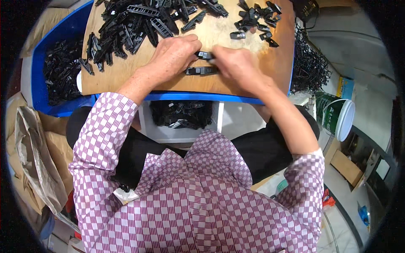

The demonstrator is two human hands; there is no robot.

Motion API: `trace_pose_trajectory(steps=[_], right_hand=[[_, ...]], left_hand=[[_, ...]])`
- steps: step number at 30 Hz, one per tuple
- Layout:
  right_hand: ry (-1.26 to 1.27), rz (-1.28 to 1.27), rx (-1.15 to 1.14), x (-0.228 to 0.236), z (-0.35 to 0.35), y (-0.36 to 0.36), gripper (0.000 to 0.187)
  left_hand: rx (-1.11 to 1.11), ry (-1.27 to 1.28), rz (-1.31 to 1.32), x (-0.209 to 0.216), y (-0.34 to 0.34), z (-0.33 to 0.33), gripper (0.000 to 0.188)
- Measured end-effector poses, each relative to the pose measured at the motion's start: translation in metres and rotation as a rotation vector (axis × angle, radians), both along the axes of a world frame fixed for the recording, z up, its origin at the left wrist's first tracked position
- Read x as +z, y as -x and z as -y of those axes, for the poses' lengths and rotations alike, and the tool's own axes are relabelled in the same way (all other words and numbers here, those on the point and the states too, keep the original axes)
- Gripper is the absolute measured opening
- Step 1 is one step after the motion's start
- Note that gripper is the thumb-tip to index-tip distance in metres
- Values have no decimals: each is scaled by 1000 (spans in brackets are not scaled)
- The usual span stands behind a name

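A small black plastic part (205, 55) with a grey patch is held between my two hands over the wooden board (139, 80). My left hand (175, 54) pinches its left end with curled fingers. On its right end the fingers of my right hand (238, 66) are closed, slightly smeared by motion. Just below, a longer black plastic piece (201, 71) lies flat on the board, its right end close to my right fingers. Fingertips and both ends of the held part are partly hidden.
A large heap of black plastic pieces (130, 31) covers the board's far left; a smaller group (257, 19) lies far right. A blue bin (36, 80) of black parts stands left. Below the board sits a grey tray (177, 134). At right are a tangled black pile (310, 63) and a green bucket (331, 114).
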State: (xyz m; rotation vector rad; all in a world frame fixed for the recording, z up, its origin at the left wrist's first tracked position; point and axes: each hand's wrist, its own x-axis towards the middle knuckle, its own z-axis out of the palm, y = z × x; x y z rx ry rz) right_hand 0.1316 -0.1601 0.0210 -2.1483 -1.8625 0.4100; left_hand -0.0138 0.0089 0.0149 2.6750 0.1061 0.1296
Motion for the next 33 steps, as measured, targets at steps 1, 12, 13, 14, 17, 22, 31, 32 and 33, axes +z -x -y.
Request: trace_pose_trajectory(steps=[1,12,13,14,17,22,31,32,33], right_hand=[[-26,4,1,-5,-5,4,21],[-266,328,-17,9,-21,-39,21],[-194,384,-17,7,-22,-38,24],[-120,438,-17,4,-23,-36,27],[-56,441,-31,-1,-21,-39,29],[-265,-17,-159,-14,-21,-40,26],[-120,260,-82,-3,7,-46,23],[-118,260,-85,-4,8,-47,23],[-112,301,-76,-4,5,-48,23]], left_hand=[[-2,3,-5,1,0,-1,16],[167,-163,128,9,-31,-20,13],[187,-247,89,7,-37,-20,15],[207,-330,48,6,-40,-19,17],[181,-406,24,0,-48,-14,24],[282,49,135,-21,-49,-7,31],[293,105,-242,-16,-47,-2,36],[263,35,-148,-16,-46,-1,35],[235,-36,-53,-10,-44,1,34]])
